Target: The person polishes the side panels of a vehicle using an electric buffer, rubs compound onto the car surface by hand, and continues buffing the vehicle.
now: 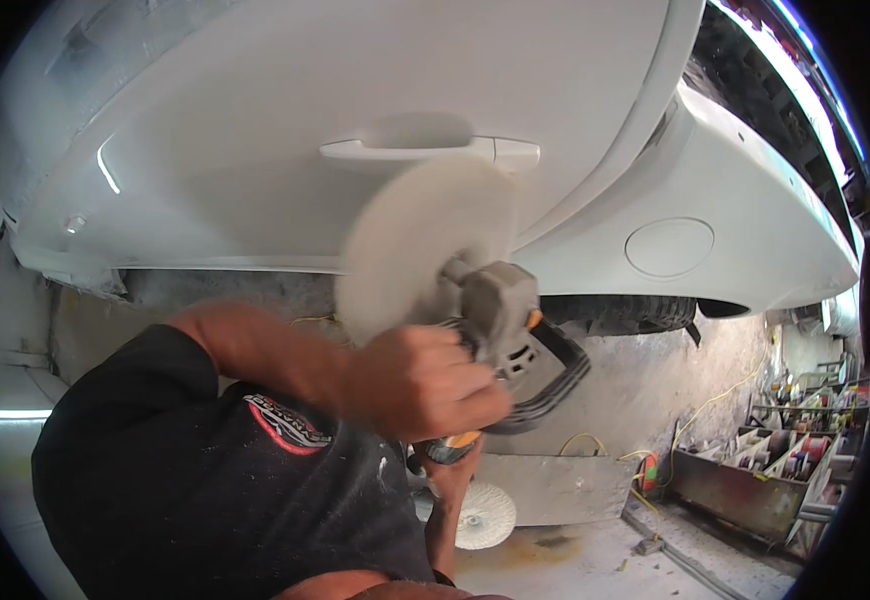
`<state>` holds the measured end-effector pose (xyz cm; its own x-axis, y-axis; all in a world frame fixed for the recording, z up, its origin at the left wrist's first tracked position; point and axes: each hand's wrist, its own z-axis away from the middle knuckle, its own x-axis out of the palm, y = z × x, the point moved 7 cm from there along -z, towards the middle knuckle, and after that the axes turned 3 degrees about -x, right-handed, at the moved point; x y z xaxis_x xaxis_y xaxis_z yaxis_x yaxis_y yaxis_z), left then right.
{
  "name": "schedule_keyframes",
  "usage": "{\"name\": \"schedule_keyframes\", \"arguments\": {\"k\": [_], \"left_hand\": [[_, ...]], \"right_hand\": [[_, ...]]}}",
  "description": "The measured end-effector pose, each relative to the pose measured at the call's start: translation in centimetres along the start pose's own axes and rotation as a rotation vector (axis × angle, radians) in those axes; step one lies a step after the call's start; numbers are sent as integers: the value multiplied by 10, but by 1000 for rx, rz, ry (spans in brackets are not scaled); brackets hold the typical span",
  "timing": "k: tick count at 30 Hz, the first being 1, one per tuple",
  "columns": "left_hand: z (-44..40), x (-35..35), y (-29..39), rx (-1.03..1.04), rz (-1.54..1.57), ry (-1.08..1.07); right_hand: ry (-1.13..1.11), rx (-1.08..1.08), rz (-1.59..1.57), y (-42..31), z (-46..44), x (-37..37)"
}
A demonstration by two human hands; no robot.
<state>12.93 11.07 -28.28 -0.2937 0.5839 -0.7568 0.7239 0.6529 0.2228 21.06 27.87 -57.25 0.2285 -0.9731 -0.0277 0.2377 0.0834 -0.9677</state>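
A polisher (500, 305) with a grey head and a black loop handle (560, 385) is in both my hands. My left hand (430, 385) is wrapped round its front part, close to the loop handle. Lower down, my right hand (452, 468) grips the rear body, partly hidden behind my left. The large off-white round pad (415, 245) is smeared by motion. It overlaps the lower edge of the white door handle (405, 152) on a white car door (245, 120). Whether the pad touches the door I cannot tell.
Right of the door is a rear fender with a round fuel flap (669, 247), above a dark tyre (620, 315). A second white pad (485, 515) lies below my hands near a grey panel (570, 490). A yellow cord (700, 410) runs towards a divided bin (740, 485).
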Motion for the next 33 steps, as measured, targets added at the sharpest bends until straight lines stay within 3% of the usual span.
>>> {"name": "schedule_keyframes", "arguments": {"k": [2, 6, 9, 13, 14, 17, 18, 21, 33], "left_hand": [[26, -23, 6, 3, -22, -19], [72, -46, 6, 6, -47, -41], [82, -52, 4, 33, -39, -41], [77, -31, -13, 149, 48, -6], [79, -17, -22, 160, 92, 30], [66, 22, -56, 230, 143, 103], [63, 40, -73, 156, 207, 26], [61, 47, -83, 172, 223, 69], [199, -95, -93, 176, 260, 139]], "right_hand": [[-80, 26, 54, 43, 6, 12], [-40, -46, 133, 6, 3, 46], [-114, 44, 174, 49, 7, 64], [75, -331, 281, 63, 10, 71], [113, -207, 127, 36, 6, 72], [380, -154, 60, 10, 1, 67], [413, -139, 94, 13, -2, 67], [471, -126, 143, 22, -11, 68], [436, -152, 220, 25, 55, 210]]}}
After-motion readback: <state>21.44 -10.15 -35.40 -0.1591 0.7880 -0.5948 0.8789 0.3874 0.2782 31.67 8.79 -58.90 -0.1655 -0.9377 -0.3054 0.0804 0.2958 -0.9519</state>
